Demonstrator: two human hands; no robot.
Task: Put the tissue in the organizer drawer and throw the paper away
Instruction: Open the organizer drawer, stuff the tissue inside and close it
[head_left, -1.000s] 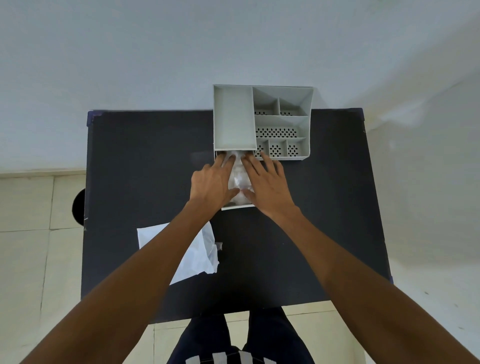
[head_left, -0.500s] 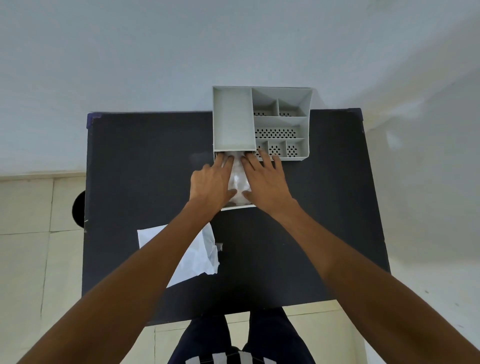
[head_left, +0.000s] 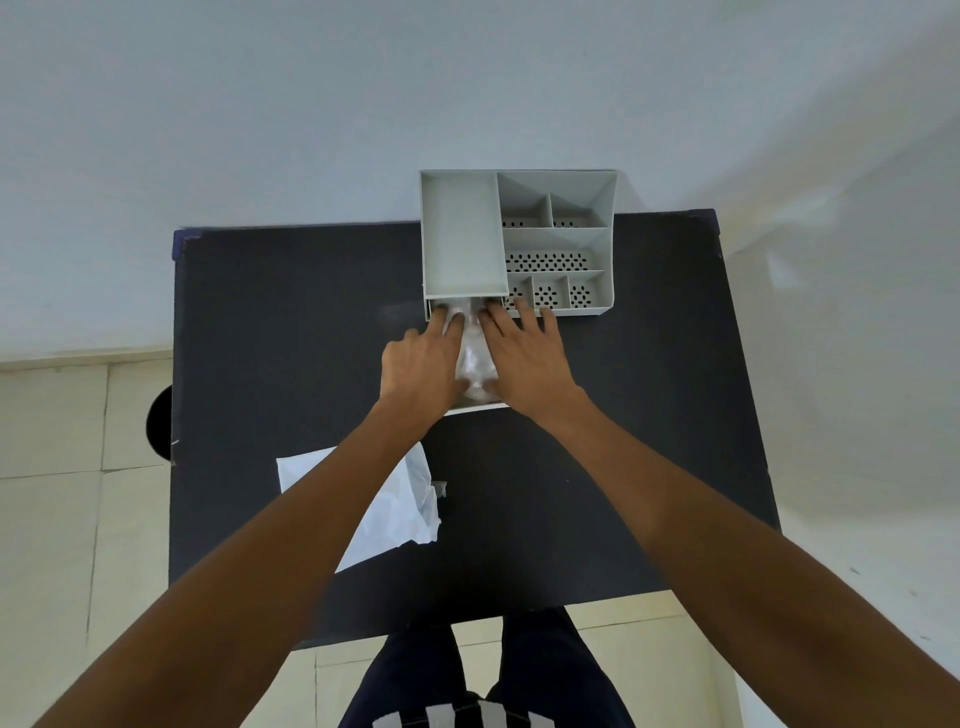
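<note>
Two hands lie flat over the pulled-out drawer (head_left: 475, 408) of the grey organizer (head_left: 519, 244). The left hand (head_left: 418, 364) has its grip open, fingers stretched forward and pressed down on the left part of the tissue (head_left: 474, 358). The right hand (head_left: 524, 353) also has an open grip, fingers spread, covering the tissue's right part, with its outer fingers reaching up to the organizer's front edge. Neither hand closes around anything.

Between the two hands a strip of the pale, crumpled tissue shows, lying inside the drawer. Only the drawer's near white edge and a bit of its far left corner can be seen past the hands.

Behind the drawer the organizer stands at the far edge of the black bench (head_left: 649, 415), one large plain compartment on its left and several smaller ones with perforated floors on its right.

Nearer the person, well apart from the drawer, a white sheet of paper (head_left: 400, 514) lies on the bench, partly hidden under the left forearm, its right edge crumpled.
</note>
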